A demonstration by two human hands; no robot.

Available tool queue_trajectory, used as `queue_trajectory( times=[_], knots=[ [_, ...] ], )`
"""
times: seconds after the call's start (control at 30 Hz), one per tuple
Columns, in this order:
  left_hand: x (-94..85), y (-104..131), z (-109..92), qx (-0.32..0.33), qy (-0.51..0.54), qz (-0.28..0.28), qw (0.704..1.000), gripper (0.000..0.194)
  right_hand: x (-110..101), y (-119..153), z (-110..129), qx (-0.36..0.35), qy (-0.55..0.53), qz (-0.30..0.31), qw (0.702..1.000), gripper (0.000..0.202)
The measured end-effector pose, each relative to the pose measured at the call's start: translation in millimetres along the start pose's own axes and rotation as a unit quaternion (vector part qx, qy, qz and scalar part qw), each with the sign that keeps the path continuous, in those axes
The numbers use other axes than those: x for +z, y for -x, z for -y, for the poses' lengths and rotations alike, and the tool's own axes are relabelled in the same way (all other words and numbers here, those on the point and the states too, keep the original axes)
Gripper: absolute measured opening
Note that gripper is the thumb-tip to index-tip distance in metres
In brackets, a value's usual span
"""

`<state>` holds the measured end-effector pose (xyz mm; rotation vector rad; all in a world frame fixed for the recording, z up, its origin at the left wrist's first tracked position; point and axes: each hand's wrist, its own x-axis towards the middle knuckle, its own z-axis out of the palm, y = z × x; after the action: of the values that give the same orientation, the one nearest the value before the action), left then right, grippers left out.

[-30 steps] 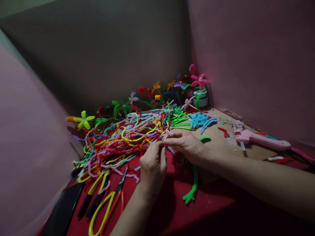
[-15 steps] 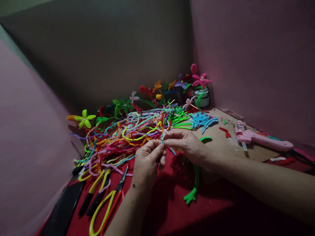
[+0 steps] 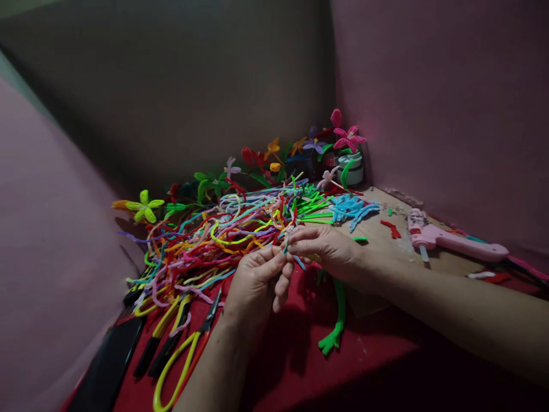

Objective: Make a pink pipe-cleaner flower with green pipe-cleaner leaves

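Both hands meet above the red cloth, in front of a heap of coloured pipe cleaners (image 3: pixel 231 232). Thumb and fingers of my left hand (image 3: pixel 257 280) pinch a short blue pipe cleaner (image 3: pixel 285 249), its lower part hidden by the fingers. My right hand (image 3: pixel 328 252) pinches the same piece from the other side, close to its upper end. Something pale shows at the top of the piece, too small to make out. Another light-blue end pokes out just below the fingertips. Under my right hand a green pipe cleaner piece (image 3: pixel 338 315) with a splayed end lies on the cloth.
Scissors (image 3: pixel 189 349) and yellow-black pliers (image 3: pixel 165 332) lie at left, beside a flat black object (image 3: pixel 109 360). A pink glue gun (image 3: pixel 458 240) rests on a board (image 3: pixel 386 252) at right. Blue cut pieces (image 3: pixel 351 209) and pipe-cleaner flowers (image 3: pixel 349 137) stand farther back.
My left hand has turned slightly and its lower fingers have loosened outward. Both hands keep pinching the blue piece. The whole view has shifted a little.
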<state>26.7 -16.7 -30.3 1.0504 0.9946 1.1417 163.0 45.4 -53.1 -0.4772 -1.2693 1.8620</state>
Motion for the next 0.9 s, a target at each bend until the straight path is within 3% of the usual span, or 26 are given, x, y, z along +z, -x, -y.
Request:
queue_trajectory(
  times=[0.1,0.2,0.27,0.37,0.47,0.57,0.7,0.8,0.9],
  knots=[
    [2.9,0,5,0.084,-0.149,-0.078,0.982,0.015,2,0,-3,-0.033,-0.003,-0.046,0.998,0.012],
    [4.8,1,13,0.200,-0.311,-0.165,0.914,0.011,4,0,-4,-0.035,-0.010,-0.073,0.997,0.013],
    [5.0,1,15,0.222,-0.339,-0.183,0.896,0.012,5,1,-4,-0.053,0.015,-0.072,0.996,0.013],
    [5.2,1,13,0.163,-0.245,-0.171,0.940,0.015,7,3,-4,-0.096,0.090,-0.063,0.989,0.015],
    [5.1,1,8,0.114,-0.125,-0.131,0.977,0.015,6,4,-2,-0.088,0.109,-0.069,0.988,0.019],
    [2.3,0,5,0.070,-0.032,-0.073,0.994,0.014,5,3,0,-0.038,0.065,-0.042,0.996,0.019],
    [-5.0,-2,3,-0.017,0.061,0.021,0.998,0.012,1,1,3,0.031,-0.013,0.048,0.998,0.021],
    [-6.3,-2,3,-0.035,0.065,0.043,0.996,0.012,-3,0,2,0.012,-0.007,0.067,0.998,0.014],
    [-1.4,0,4,0.022,-0.060,-0.003,0.998,0.016,-4,-1,-1,-0.036,0.001,0.013,0.999,0.007]
  ],
)
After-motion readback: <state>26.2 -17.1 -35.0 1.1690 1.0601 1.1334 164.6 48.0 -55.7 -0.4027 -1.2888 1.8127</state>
